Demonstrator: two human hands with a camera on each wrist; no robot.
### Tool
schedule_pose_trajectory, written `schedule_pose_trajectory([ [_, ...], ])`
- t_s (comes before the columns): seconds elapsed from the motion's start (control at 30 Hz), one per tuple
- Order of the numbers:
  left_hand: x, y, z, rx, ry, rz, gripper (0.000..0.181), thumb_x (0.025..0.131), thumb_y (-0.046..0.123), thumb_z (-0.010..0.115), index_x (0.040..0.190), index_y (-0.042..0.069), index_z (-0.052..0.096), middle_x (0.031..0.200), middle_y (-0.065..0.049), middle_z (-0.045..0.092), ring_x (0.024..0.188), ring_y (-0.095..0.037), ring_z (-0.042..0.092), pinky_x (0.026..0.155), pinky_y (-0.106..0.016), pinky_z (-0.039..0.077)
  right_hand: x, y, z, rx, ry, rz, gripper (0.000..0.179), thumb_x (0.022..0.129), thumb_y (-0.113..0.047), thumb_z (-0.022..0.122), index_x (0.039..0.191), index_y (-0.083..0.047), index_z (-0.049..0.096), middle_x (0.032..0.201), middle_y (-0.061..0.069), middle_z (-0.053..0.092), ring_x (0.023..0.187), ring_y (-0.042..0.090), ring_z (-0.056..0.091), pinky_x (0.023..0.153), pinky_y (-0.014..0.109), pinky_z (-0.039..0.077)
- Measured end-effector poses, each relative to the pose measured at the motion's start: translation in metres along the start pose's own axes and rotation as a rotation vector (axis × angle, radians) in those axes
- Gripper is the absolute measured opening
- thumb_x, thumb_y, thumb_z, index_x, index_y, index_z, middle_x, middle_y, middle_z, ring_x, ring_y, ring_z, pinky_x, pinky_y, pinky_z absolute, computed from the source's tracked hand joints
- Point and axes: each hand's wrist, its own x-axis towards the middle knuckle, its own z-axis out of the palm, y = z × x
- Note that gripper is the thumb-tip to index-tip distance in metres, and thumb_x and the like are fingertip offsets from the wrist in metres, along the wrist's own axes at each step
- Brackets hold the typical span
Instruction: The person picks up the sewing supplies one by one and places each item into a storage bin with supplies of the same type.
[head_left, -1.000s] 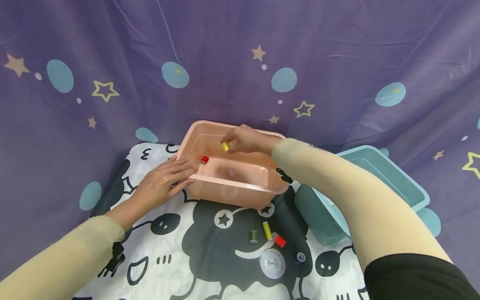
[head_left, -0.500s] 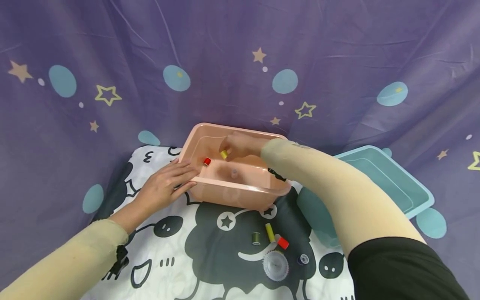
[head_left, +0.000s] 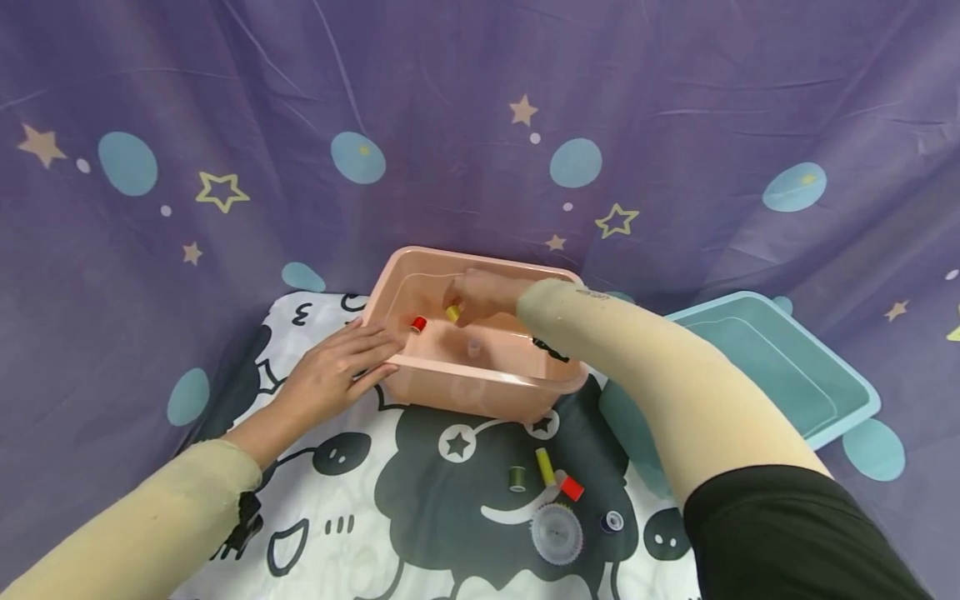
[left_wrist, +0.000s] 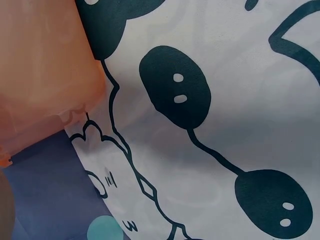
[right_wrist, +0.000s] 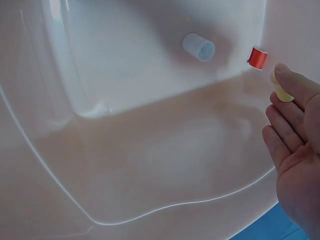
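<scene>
Head view: the yellow spool (head_left: 453,313) is inside the pink tub (head_left: 450,390), toward ten o'clock of its middle; whether it touches the bottom I cannot tell.
Yellow spool's handling: I judge it light and stiff, wound thread on a hard core, not fragile; the wound side should grip well, a smooth end could slip.
Where to hold it: across the middle of its round side, I think, as a pinch on one end might let it roll.
Right hand (head_left: 483,293): my thumb (right_wrist: 295,82) pinches the yellow spool against a finger; the lower fingers (right_wrist: 276,145) stretch out beneath, holding nothing.
Left hand (head_left: 335,361): rests on the tub's rim at nine o'clock, fingers laid out rather than curled.
Yellow spool's look: a small, stubby cylinder, strong yellow from the head, paler in the right wrist view, partly covered by my thumb.
Red spool (head_left: 418,324): lies near the yellow one, at about nine o'clock from it.
Pale spool (head_left: 474,347): near it at five o'clock, whitish, with a hollow end in the right wrist view.
Printed cloth (head_left: 337,517): at five o'clock from the tub, it carries a green spool (head_left: 517,478), a longer yellow cylinder (head_left: 544,467), a red block (head_left: 572,487), a dark-sided spool (head_left: 612,522) and a clear ribbed disc (head_left: 557,533).
Teal tub (head_left: 780,358): at three o'clock from the pink one, partly behind my forearm.
</scene>
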Motion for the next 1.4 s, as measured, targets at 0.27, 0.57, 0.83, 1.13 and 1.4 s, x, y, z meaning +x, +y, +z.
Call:
schedule_pose_trajectory([
  [0.27,0.000,-0.001,0.001,-0.002,-0.006,-0.004,0.058,0.110,0.054,0.051,0.129,0.006,0.078,0.129,-0.013,0.076,0.129,-0.039,0.067,0.129,-0.047,0.034,-0.005,0.004,-0.001,-0.029,0.006,0.082,0.037,0.105,-0.012,0.070,0.141,-0.014,0.069,0.147,0.005,0.065,0.135,0.020,0.061,0.111,0.035,0.055],
  [0.57,-0.001,-0.001,0.001,-0.003,-0.020,-0.013,0.043,0.093,0.026,0.084,0.130,0.007,0.078,0.131,-0.011,0.076,0.130,-0.039,0.067,0.131,-0.044,0.031,-0.018,0.000,-0.002,0.131,0.003,0.156,0.041,0.107,-0.017,0.067,0.147,-0.015,0.062,0.156,0.003,0.057,0.144,0.022,0.053,0.114,0.037,0.052],
  [0.83,0.001,-0.002,0.002,-0.007,-0.019,-0.010,0.073,0.110,0.063,0.036,0.131,0.008,0.078,0.131,-0.012,0.075,0.130,-0.039,0.066,0.131,-0.044,0.030,-0.029,-0.009,-0.009,-0.052,0.026,0.079,0.047,0.102,-0.018,0.076,0.147,-0.014,0.065,0.151,0.002,0.061,0.143,0.020,0.054,0.116,0.034,0.051],
  [1.13,0.006,-0.004,-0.002,0.000,-0.023,-0.006,0.043,0.097,0.033,0.079,0.132,0.007,0.077,0.131,-0.012,0.076,0.130,-0.041,0.066,0.129,-0.048,0.034,-0.054,-0.027,-0.022,-0.194,0.045,0.039,0.050,0.099,-0.025,0.081,0.146,-0.015,0.068,0.149,0.001,0.064,0.139,0.019,0.058,0.116,0.035,0.051],
  [1.4,0.004,-0.003,0.002,-0.007,-0.017,0.003,0.047,0.086,0.019,0.088,0.131,0.006,0.078,0.131,-0.013,0.076,0.130,-0.041,0.066,0.131,-0.044,0.030,-0.075,-0.036,-0.026,-0.308,0.099,-0.011,0.057,0.096,-0.033,0.084,0.147,-0.013,0.067,0.148,0.004,0.066,0.138,0.024,0.061,0.119,0.040,0.048],
])
